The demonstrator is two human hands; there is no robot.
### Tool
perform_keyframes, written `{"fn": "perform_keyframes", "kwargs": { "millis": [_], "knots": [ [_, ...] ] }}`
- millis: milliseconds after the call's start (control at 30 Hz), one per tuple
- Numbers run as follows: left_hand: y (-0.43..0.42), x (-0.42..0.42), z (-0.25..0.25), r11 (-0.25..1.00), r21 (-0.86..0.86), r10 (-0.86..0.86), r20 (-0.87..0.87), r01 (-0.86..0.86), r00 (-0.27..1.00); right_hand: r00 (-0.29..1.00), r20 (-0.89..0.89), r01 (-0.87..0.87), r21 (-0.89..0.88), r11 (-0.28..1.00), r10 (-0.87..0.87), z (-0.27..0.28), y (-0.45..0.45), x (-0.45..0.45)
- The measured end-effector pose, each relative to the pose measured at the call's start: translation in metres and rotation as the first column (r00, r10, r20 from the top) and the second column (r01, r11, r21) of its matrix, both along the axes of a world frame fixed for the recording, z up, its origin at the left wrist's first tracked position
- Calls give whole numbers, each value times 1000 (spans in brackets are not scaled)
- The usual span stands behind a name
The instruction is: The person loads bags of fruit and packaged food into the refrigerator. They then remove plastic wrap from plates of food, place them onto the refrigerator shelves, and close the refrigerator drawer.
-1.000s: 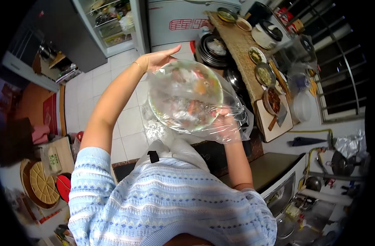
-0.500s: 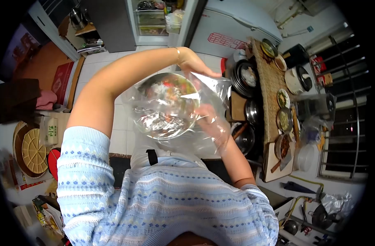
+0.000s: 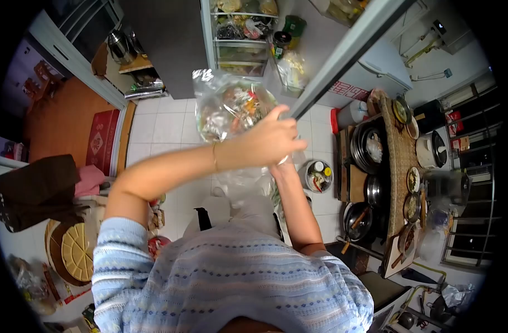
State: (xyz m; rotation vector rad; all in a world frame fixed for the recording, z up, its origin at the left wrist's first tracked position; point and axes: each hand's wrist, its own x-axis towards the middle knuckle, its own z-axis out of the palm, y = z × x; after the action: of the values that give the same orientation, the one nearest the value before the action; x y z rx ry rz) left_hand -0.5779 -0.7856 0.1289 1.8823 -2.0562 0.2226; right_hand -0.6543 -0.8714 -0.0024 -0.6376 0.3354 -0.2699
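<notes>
A metal bowl of mixed food (image 3: 243, 108), with red and orange pieces, is covered in clear plastic (image 3: 212, 119). It is held up in front of my body, before the refrigerator. My left hand (image 3: 265, 143) reaches across over the near right side of the bowl. Its fingers are spread apart, and whether they touch the plastic I cannot tell. My right hand (image 3: 283, 165) is below and behind the left one, beside the plastic hanging from the bowl. Its fingers are mostly hidden, so its grip does not show.
Ahead stands an open refrigerator (image 3: 243, 41) with filled shelves; its door (image 3: 354, 53) swings out to the right. A container with bottles (image 3: 319, 176) stands on the floor. On the right, a mat-topped counter (image 3: 397, 144) carries dishes and a rice cooker (image 3: 430, 150). Sliced dough (image 3: 79, 250) sits left.
The bowl has moved forward toward the refrigerator. My left hand came from its far rim to the near right side, now covering my right hand. The view shifted, showing more of the refrigerator.
</notes>
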Motion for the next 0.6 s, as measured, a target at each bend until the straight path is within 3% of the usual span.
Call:
{"fn": "perform_keyframes", "kwargs": {
  "millis": [67,100,167,200,267,300,367,400,433,500,567,600],
  "knots": [
    [19,12,-7,980,-196,35,22,-30,999,990,142,-38,103,994,23,-1,-3,30],
    [28,20,-5,978,-208,33,41,-24,999,987,161,-38,91,995,23,7,-5,45],
    [41,38,0,960,-219,154,-101,-173,983,977,186,-128,107,986,107,37,-10,73],
    [46,46,5,957,-238,152,-71,-165,986,997,42,73,-20,997,-72,54,-5,86],
    [55,64,20,914,-185,313,-246,-361,918,991,54,126,-81,989,-122,49,-16,114],
    [59,77,21,914,-194,310,-233,-356,922,984,39,177,-127,976,-173,50,-17,130],
    [62,105,22,788,-285,426,-388,-546,817,968,-10,246,-126,961,-249,56,-23,164],
    [65,126,17,706,-317,507,-398,-633,764,963,78,265,-123,957,-257,57,-25,185],
    [60,143,15,699,-323,511,-400,-638,761,953,157,279,-119,953,-259,60,-29,199],
    [47,176,7,445,-279,482,-727,-851,490,970,96,234,-104,967,-225,58,-43,228],
    [26,216,-15,459,-205,434,-797,-865,419,946,196,282,-115,953,-257,60,-58,266],
    [12,241,-38,490,-193,309,-873,-850,377,949,234,242,-108,964,-212,29,-81,296]
  ]
}}
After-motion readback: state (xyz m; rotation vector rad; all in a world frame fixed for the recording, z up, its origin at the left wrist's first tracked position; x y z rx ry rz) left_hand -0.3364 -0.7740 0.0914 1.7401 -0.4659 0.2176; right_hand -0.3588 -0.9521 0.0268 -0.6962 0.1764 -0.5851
